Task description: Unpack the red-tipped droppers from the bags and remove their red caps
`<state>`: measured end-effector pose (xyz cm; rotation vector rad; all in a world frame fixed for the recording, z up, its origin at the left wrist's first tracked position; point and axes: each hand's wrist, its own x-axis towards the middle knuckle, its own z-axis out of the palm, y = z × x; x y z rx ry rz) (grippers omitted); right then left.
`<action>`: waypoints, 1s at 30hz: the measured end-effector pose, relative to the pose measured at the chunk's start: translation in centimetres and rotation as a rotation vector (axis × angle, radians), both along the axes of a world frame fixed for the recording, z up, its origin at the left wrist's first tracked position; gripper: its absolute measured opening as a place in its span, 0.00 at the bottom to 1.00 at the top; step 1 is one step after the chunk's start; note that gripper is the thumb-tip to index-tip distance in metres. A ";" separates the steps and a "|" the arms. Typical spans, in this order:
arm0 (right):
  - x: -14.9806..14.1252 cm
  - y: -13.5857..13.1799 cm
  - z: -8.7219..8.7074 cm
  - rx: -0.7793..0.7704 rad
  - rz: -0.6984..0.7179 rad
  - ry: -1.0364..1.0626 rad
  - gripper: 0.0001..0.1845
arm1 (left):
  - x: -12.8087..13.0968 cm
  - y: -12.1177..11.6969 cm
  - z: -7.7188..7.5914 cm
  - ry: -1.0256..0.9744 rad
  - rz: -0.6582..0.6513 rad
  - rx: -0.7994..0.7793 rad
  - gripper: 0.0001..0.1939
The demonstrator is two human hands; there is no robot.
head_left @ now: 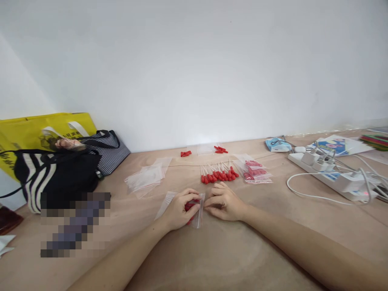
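Under your left hand (182,208): a clear bag (198,219) with red pieces (189,207).
Your right hand (226,203) curls just beside its edge, hands apart; whether either grips, I cannot tell.

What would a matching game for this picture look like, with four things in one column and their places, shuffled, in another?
Column one
1. Left hand
2. Row of loose red-tipped sticks
3. White power strip
4. Yellow bag

Column two
A. On the right side of the table, with plugs in it
B. Behind the black bag
C. Touching a small clear bag with red pieces in it
D. Just beyond the right hand

Right pairs: 1-C, 2-D, 3-A, 4-B.
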<state>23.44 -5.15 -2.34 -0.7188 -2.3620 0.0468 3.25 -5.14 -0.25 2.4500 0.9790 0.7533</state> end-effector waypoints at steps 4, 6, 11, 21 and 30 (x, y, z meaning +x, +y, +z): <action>-0.1 0.1 -0.1 0.006 -0.001 -0.010 0.06 | 0.0 0.0 0.0 -0.003 -0.001 -0.004 0.11; -0.2 0.1 -0.1 0.006 0.006 -0.006 0.06 | -0.1 0.0 -0.1 -0.006 -0.002 0.002 0.11; -0.4 -0.1 -0.2 0.018 0.002 -0.005 0.06 | -0.1 0.1 -0.2 -0.004 0.001 0.009 0.10; -1.0 -0.2 0.0 0.053 -0.054 0.027 0.03 | 0.0 0.1 -0.2 -0.002 -0.006 0.013 0.11; -1.2 -0.2 -0.4 0.115 -0.068 0.072 0.02 | 0.2 0.1 -0.3 -0.008 0.033 -0.005 0.11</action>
